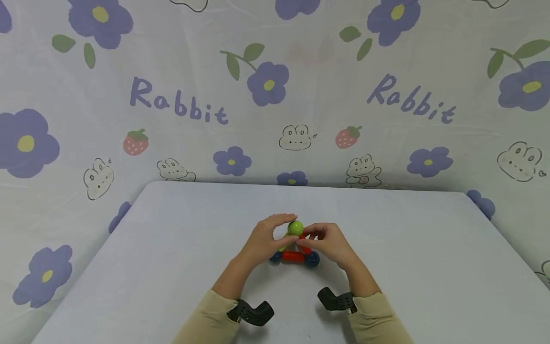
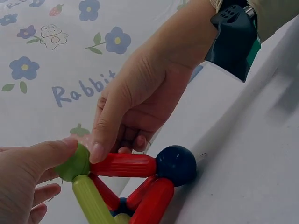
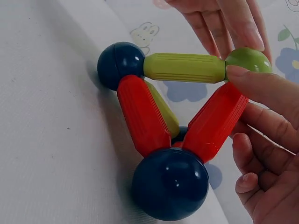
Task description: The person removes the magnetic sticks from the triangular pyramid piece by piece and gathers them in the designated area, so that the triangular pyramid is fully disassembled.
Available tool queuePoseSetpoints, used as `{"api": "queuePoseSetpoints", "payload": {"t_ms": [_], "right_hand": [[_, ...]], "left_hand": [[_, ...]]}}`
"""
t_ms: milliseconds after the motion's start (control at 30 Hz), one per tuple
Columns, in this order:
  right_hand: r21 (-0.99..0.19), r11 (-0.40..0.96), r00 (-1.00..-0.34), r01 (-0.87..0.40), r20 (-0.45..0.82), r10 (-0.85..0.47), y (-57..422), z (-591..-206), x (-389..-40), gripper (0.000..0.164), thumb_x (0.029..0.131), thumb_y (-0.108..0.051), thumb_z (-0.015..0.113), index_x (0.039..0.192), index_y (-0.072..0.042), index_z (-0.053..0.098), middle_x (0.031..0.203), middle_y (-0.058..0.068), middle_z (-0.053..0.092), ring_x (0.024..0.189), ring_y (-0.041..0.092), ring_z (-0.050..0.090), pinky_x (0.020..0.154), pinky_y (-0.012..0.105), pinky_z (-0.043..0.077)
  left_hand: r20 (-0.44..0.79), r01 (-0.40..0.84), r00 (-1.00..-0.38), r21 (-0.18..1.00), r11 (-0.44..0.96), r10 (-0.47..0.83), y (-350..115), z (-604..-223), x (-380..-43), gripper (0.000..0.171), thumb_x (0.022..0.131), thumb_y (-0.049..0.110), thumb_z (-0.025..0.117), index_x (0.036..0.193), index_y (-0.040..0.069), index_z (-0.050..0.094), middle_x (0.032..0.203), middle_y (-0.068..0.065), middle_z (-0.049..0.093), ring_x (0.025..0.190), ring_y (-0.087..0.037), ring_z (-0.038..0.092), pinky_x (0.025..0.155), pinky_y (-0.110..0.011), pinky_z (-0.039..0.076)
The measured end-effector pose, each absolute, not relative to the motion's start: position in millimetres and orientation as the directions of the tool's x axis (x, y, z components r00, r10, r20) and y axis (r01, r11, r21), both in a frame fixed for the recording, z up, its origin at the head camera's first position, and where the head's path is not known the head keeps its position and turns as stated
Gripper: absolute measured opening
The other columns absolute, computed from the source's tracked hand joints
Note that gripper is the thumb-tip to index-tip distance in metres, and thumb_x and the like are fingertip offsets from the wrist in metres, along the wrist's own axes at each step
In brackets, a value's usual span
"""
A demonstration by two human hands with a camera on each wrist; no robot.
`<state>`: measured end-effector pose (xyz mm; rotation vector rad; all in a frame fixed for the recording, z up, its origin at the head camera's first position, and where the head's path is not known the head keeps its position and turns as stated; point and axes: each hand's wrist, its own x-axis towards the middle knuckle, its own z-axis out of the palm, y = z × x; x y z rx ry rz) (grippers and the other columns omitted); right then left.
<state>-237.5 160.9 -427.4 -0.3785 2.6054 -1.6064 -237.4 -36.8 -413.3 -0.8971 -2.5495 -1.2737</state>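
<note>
A small pyramid of magnetic building sticks and balls stands on the table. Its top is a green ball (image 1: pixel 295 228), which my left hand (image 1: pixel 261 242) pinches between thumb and fingers. My right hand (image 1: pixel 334 244) pinches the upper end of a sloping red magnetic stick (image 3: pixel 217 122), its thumb overlapping the joint with the green ball. A yellow-green stick (image 3: pixel 184 68) slopes from the green ball down to a dark blue ball (image 3: pixel 120 66). Another red stick (image 1: pixel 293 257) joins the two front blue balls. In the right wrist view, a further blue ball (image 3: pixel 180 134) is mostly hidden behind the sticks.
The white table (image 1: pixel 172 267) extends around the pyramid on all sides. Behind it hangs a patterned cloth (image 1: pixel 309 110) with flowers and rabbits. Black camera mounts (image 1: pixel 255 313) are strapped to both wrists, low over the table.
</note>
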Motion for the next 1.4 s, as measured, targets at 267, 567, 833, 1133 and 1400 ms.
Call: {"api": "queuePoseSetpoints", "payload": {"t_ms": [267,567,833,1133,1400], "right_hand": [[-0.893,0.411,-0.966,-0.181,0.083,-0.245,159.9,-427.2,-236.0,0.025,0.079,-0.019,0.074,0.098,-0.003,0.070,0.079,0.003,0.061,0.071,0.019,0.048,0.054,0.021,0.037],[-0.895,0.412,-0.969,-0.172,0.077,-0.236,159.9,-430.0,-236.6,0.024,0.080,-0.016,0.072,0.098,-0.001,0.070,0.080,0.003,0.062,0.071,0.016,0.049,0.055,0.021,0.038],[-0.894,0.409,-0.964,-0.182,0.081,-0.253,159.9,-430.4,-237.2,0.026,0.081,-0.021,0.072,0.098,-0.001,0.070,0.077,0.002,0.060,0.069,0.015,0.046,0.054,0.020,0.036],[-0.898,0.400,-0.961,-0.182,0.077,-0.265,159.7,-429.9,-238.0,0.025,0.081,-0.019,0.072,0.099,-0.001,0.069,0.077,0.002,0.059,0.071,0.016,0.046,0.055,0.020,0.037],[-0.895,0.403,-0.958,-0.190,0.079,-0.277,159.9,-431.2,-237.4,0.024,0.081,-0.016,0.071,0.099,-0.001,0.069,0.078,0.002,0.059,0.072,0.016,0.046,0.055,0.019,0.037]], "left_hand": [[0.388,0.554,-0.824,0.706,0.442,0.413,-29.3,-420.1,-238.2,0.046,0.083,0.021,0.070,0.125,0.008,0.058,0.126,-0.008,0.061,0.122,-0.024,0.052,0.101,-0.043,0.041],[0.394,0.554,-0.826,0.700,0.451,0.402,-27.6,-420.1,-239.8,0.044,0.083,0.024,0.070,0.123,0.008,0.060,0.123,-0.007,0.062,0.118,-0.023,0.054,0.100,-0.043,0.042],[0.384,0.551,-0.827,0.694,0.462,0.410,-28.0,-417.7,-240.1,0.046,0.081,0.024,0.071,0.124,0.010,0.060,0.122,-0.007,0.063,0.118,-0.024,0.054,0.100,-0.044,0.043],[0.376,0.560,-0.821,0.677,0.478,0.429,-27.3,-417.2,-241.7,0.042,0.082,0.023,0.070,0.120,0.006,0.061,0.117,-0.008,0.064,0.113,-0.024,0.056,0.096,-0.041,0.045],[0.356,0.560,-0.817,0.680,0.473,0.454,-27.6,-416.4,-241.5,0.039,0.084,0.017,0.068,0.120,0.004,0.060,0.118,-0.010,0.062,0.113,-0.025,0.054,0.097,-0.041,0.045]]}}
